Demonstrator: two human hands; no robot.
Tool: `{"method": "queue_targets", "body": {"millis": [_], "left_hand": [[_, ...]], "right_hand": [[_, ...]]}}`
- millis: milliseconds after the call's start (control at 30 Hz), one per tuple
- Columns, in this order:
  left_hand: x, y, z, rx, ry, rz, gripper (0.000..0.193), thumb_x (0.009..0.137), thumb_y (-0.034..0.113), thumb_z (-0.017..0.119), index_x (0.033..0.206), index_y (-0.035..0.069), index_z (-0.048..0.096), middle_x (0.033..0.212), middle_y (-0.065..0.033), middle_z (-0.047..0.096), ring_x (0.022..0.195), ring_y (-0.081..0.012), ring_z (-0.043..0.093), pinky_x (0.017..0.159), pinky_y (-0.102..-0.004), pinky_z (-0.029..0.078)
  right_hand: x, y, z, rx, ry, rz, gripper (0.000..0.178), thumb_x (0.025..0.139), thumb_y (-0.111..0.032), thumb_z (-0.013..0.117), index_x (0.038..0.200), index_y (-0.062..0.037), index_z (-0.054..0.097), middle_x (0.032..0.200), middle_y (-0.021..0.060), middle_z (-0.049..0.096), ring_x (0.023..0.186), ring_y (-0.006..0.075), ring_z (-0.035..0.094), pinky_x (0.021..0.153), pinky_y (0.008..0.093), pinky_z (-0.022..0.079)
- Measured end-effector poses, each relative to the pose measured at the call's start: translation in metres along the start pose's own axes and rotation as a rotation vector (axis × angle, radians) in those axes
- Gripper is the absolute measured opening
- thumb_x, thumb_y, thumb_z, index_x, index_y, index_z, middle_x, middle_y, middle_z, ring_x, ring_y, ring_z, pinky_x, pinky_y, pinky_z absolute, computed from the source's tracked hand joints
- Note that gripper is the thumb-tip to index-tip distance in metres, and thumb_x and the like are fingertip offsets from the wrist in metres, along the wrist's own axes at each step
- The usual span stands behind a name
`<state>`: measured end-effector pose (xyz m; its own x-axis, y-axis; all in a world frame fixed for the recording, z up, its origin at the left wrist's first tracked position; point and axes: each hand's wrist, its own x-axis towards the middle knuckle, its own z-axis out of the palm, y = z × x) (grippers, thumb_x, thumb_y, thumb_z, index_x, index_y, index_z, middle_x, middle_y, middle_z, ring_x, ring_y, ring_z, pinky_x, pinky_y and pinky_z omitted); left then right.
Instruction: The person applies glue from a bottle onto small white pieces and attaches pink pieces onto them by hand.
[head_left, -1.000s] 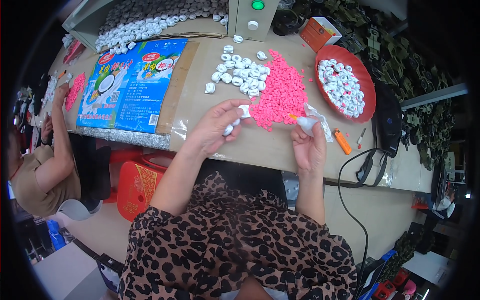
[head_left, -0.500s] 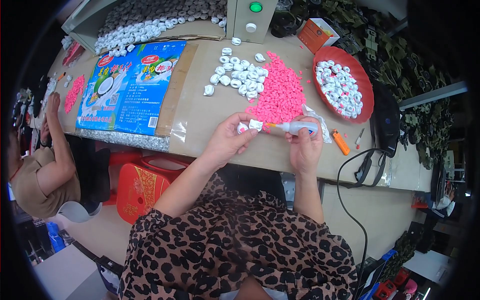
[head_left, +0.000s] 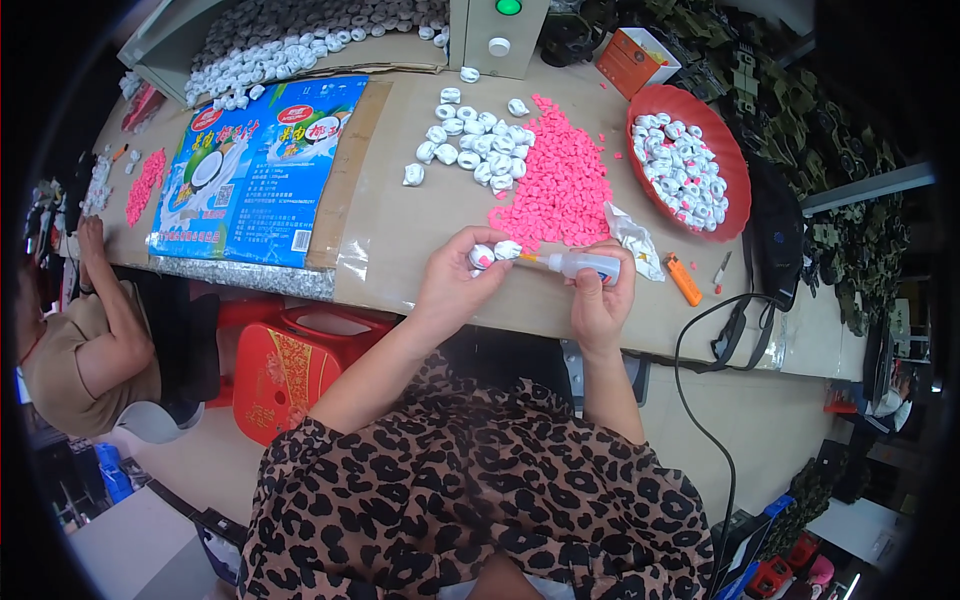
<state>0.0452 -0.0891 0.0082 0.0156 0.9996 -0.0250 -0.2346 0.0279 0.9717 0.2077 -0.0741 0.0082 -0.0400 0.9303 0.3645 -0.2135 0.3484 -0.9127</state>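
My left hand (head_left: 450, 285) pinches two small white rounded pieces (head_left: 508, 249) side by side between thumb and fingers; the left one shows a pink spot. In my right hand (head_left: 603, 308) lies a small clear glue bottle (head_left: 585, 263), gripped by thumb and fingers and held sideways. Its thin orange-yellow nozzle points left, with the tip at the right-hand white piece; whether they touch I cannot tell. Just beyond my hands spreads a heap of small pink pieces (head_left: 565, 180). Loose white pieces (head_left: 485, 145) sit to its left.
A red bowl (head_left: 738, 195) full of white pieces stands at the right. Near it lie a crumpled white tissue (head_left: 638, 243), an orange lighter (head_left: 684, 280) and a black cable (head_left: 690, 400). Blue printed cardboard (head_left: 255, 170) covers the left. Another person (head_left: 100, 340) sits far left beside a red stool (head_left: 275, 380).
My right hand has shifted slightly left with the bottle, which now lies more level. The nozzle is closer against the right-hand white piece. The other person's hand has moved down.
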Motion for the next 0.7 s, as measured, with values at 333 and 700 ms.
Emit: {"method": "queue_targets", "body": {"millis": [333, 700], "left_hand": [[0.0005, -0.0026, -0.0002, -0.011, 0.000, 0.014, 0.024, 0.075, -0.003, 0.055, 0.098, -0.001, 0.049, 0.082, 0.0000, 0.050, 0.072, -0.0026, 0.046, 0.062, -0.0155, 0.039], [-0.0003, -0.0042, -0.0007, -0.020, 0.003, 0.005, 0.024, 0.075, -0.002, 0.055, 0.098, -0.001, 0.049, 0.082, 0.0002, 0.051, 0.072, -0.0026, 0.046, 0.062, -0.0158, 0.039]], "right_hand": [[-0.0012, 0.0011, -0.0018, -0.003, 0.010, 0.018, 0.027, 0.079, -0.019, 0.057, 0.090, -0.0008, 0.041, 0.084, 0.0058, 0.045, 0.070, 0.0093, 0.045, 0.062, 0.0206, 0.037], [-0.0010, 0.0024, -0.0016, -0.035, 0.007, 0.011, 0.028, 0.078, -0.020, 0.058, 0.089, -0.0007, 0.041, 0.085, 0.0068, 0.046, 0.072, 0.0106, 0.045, 0.065, 0.0215, 0.038]]}}
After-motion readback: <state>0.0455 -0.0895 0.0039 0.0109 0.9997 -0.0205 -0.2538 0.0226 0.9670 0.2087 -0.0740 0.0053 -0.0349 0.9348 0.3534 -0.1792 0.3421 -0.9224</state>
